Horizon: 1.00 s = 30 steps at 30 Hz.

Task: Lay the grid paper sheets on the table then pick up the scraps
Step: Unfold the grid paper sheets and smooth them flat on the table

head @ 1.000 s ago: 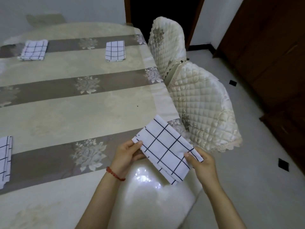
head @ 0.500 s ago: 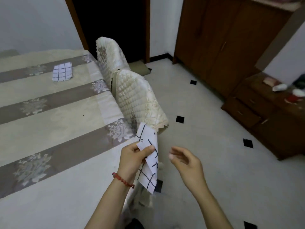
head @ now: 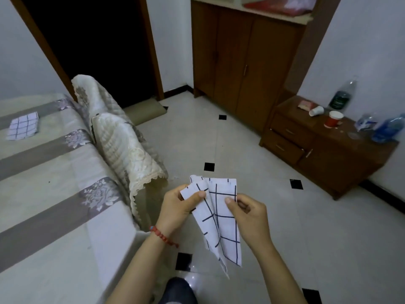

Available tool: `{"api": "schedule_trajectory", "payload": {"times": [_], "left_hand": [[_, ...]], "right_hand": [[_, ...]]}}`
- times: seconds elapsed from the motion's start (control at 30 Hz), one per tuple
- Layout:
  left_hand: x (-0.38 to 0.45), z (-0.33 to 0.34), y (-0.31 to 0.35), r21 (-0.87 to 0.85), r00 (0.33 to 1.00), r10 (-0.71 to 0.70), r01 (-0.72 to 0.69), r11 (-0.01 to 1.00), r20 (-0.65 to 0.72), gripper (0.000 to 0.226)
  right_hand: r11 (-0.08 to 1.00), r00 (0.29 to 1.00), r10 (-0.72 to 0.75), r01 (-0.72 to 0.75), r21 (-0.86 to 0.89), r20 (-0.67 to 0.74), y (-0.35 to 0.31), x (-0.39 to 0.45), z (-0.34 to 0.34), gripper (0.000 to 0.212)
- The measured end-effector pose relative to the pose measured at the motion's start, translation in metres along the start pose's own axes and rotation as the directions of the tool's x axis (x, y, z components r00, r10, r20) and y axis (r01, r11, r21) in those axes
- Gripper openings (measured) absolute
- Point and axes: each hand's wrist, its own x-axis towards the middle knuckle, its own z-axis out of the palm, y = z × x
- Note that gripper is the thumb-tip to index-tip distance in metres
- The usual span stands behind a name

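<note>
At the far left, a folded white sheet with a dark blue grid [head: 22, 126] is seen lying flat on the beige-and-grey striped cloth that covers the surface [head: 50, 172], well apart from the hands. Just beside the surface's right edge, two chairs under cream quilted covers [head: 122, 148] are pushed in. Further right, out over the pale tiled floor [head: 274, 216], a loose bundle of white, blue-gridded paper sheets [head: 219, 218] is held in mid-air between both hands, its lower corners hanging down freely. The left hand [head: 177, 208], with a red bead bracelet [head: 163, 236] on its wrist, is curled round the bundle's upper left part, the thumb pressed onto the top sheet. The right hand [head: 249, 216] is closed in a pinch on the upper right part, thumb in front, the other fingers hidden behind the paper. From the way the sheets fan apart and droop, they are judged to be very light, thin and limp, easily creased or torn, and likely to slide over one another. A hold near an upper edge or corner, thumb on top and fingers beneath, is judged most suitable, with one sheet peeled off at a time and the rest kept pinched. Whether scraps lie anywhere cannot be told. At the far right, a low brown wooden cabinet [head: 328, 154] carries cups and plastic bottles.
</note>
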Motion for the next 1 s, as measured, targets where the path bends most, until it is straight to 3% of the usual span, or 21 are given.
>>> {"api": "schedule_trajectory", "payload": {"times": [0.1,0.27,0.57,0.67,0.77,0.83,0.93,1.0], "left_hand": [[0.023,0.0,0.01,-0.002,0.996,0.005,-0.005,1.0,-0.093,0.006],[0.08,0.003,0.023,0.045,0.982,0.075,-0.068,0.997,-0.173,0.012],[0.199,0.012,0.046,0.079,0.964,0.148,-0.134,0.988,-0.221,0.006],[0.239,0.01,0.06,0.01,0.966,0.121,-0.122,0.992,-0.229,0.005],[0.272,0.014,0.074,-0.006,0.977,0.133,-0.136,0.991,-0.168,0.007],[0.289,0.02,0.084,-0.006,0.98,0.156,-0.158,0.987,-0.122,0.012],[0.311,0.027,0.095,-0.006,0.983,0.163,-0.164,0.986,-0.081,0.013],[0.324,0.025,0.101,-0.016,0.98,0.183,-0.185,0.983,-0.072,0.007]], "right_hand": [[0.998,0.988,-0.033,0.04,0.038,-0.152,0.0,0.027,-0.022,0.051],[0.995,0.961,-0.074,0.055,-0.078,-0.265,-0.009,0.09,-0.056,0.024],[0.956,0.959,-0.194,0.138,-0.258,-0.205,-0.052,0.223,-0.058,0.025],[0.941,0.968,-0.176,0.112,-0.32,-0.178,-0.059,0.273,-0.048,0.008],[0.917,0.968,-0.173,0.09,-0.389,-0.184,-0.059,0.309,-0.029,0.039],[0.904,0.967,-0.243,0.198,-0.378,-0.075,-0.065,0.325,-0.012,0.045],[0.876,0.933,-0.275,0.342,-0.341,0.231,-0.077,0.343,0.017,0.032],[0.88,0.895,-0.278,0.383,-0.281,0.347,-0.085,0.356,0.034,0.028]]}}
